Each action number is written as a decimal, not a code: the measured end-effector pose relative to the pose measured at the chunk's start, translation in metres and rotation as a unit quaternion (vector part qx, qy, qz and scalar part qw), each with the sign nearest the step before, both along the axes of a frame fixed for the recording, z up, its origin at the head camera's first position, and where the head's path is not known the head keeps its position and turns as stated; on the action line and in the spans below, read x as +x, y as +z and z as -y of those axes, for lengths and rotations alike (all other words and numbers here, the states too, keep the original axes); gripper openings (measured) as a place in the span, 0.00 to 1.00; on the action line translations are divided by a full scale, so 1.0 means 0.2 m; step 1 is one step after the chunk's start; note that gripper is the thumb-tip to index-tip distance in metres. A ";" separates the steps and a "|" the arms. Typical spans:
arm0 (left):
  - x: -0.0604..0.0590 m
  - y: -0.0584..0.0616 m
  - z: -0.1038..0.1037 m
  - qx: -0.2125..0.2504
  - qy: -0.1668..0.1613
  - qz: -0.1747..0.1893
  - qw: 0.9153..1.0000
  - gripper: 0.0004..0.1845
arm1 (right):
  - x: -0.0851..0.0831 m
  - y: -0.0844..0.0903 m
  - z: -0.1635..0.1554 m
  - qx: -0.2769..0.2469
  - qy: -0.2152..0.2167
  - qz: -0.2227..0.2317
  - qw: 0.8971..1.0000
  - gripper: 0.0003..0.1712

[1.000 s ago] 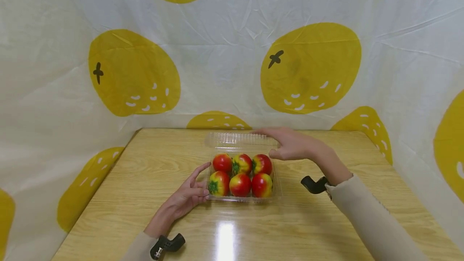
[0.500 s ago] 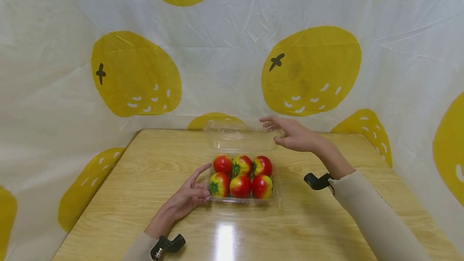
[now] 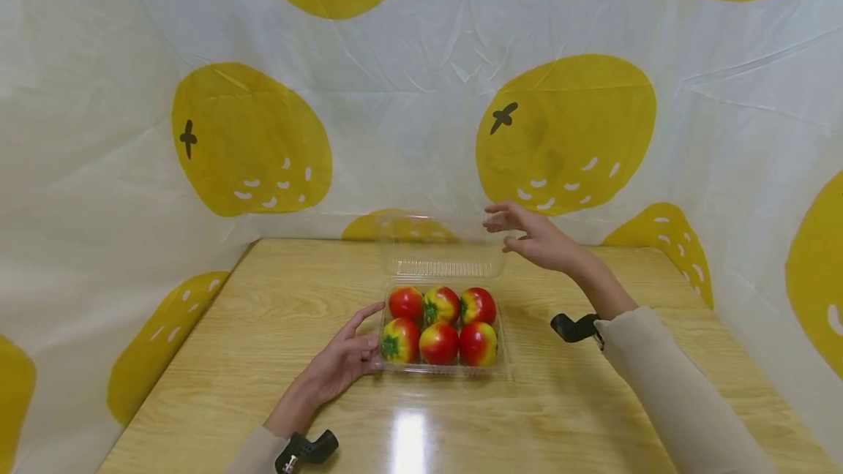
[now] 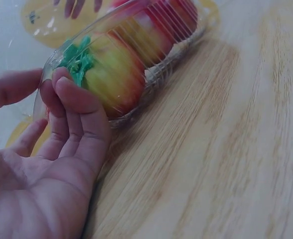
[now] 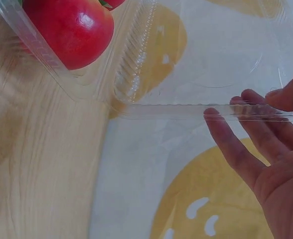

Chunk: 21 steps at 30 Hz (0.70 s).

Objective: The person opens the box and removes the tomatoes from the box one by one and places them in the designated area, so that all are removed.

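Observation:
A clear plastic clamshell container (image 3: 443,369) rests on the table, holding several red-and-yellow fruits (image 3: 439,343) in two rows. Green leafy tops show on some of them. Its hinged lid (image 3: 441,268) stands raised behind the base. My left hand (image 3: 342,360) holds the container's left side near the front corner; in the left wrist view its fingertips (image 4: 62,82) bend against the clear rim. At the lid's right edge is my right hand (image 3: 543,240). The right wrist view has the lid's rim passing between thumb and fingers (image 5: 233,149).
The wooden table (image 3: 283,298) ends at a white cloth backdrop (image 3: 408,130) printed with large yellow fruit. Cloth also hangs along the left and right sides. A black device (image 3: 574,328) sits at the right wrist, another black device (image 3: 306,450) at the left.
The lid has swung up and back from a low tilt to a raised position. My right hand has risen with it, while my left hand has stayed at the container's left side.

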State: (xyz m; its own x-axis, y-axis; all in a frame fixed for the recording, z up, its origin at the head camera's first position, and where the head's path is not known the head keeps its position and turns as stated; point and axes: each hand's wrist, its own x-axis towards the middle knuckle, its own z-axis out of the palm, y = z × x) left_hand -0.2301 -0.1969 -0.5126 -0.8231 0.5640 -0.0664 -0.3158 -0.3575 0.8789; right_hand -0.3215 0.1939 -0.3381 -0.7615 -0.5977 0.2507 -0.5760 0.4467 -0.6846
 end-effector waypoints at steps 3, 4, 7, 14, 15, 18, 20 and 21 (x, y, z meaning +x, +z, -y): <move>0.00 -0.01 0.00 0.011 0.000 -0.006 1.000 0.39 | -0.02 -0.01 0.00 -0.022 0.003 0.008 1.000 0.29; 0.00 -0.01 0.00 0.014 0.000 -0.008 1.000 0.39 | -0.03 -0.02 0.00 -0.029 0.002 0.011 1.000 0.29; -0.01 -0.01 0.01 0.018 0.001 -0.016 1.000 0.39 | -0.05 -0.04 0.00 -0.048 -0.012 0.020 0.999 0.31; 0.00 -0.01 0.00 0.008 0.010 -0.027 1.000 0.40 | -0.09 -0.11 0.01 -0.106 -0.046 0.033 0.993 0.36; 0.00 -0.01 0.00 0.007 0.011 -0.028 1.000 0.40 | -0.09 -0.12 0.01 -0.112 -0.052 0.038 0.992 0.36; 0.00 -0.01 0.00 0.004 0.015 -0.031 0.999 0.40 | -0.10 -0.16 0.01 -0.123 -0.063 0.045 0.989 0.38; 0.00 -0.02 0.00 0.003 0.014 -0.031 0.999 0.40 | -0.11 -0.19 0.01 -0.123 -0.071 0.046 0.989 0.39; 0.00 -0.02 0.00 0.002 0.014 -0.030 0.999 0.40 | -0.11 -0.20 0.01 -0.122 -0.076 0.045 0.989 0.40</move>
State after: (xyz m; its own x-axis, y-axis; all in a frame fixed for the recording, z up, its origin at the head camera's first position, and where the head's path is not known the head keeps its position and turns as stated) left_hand -0.2301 -0.1965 -0.5161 -0.8406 0.5415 -0.0130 -0.2519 -0.3695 0.8944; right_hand -0.3436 0.1914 -0.3781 -0.8632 -0.4052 0.3010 -0.4474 0.3381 -0.8279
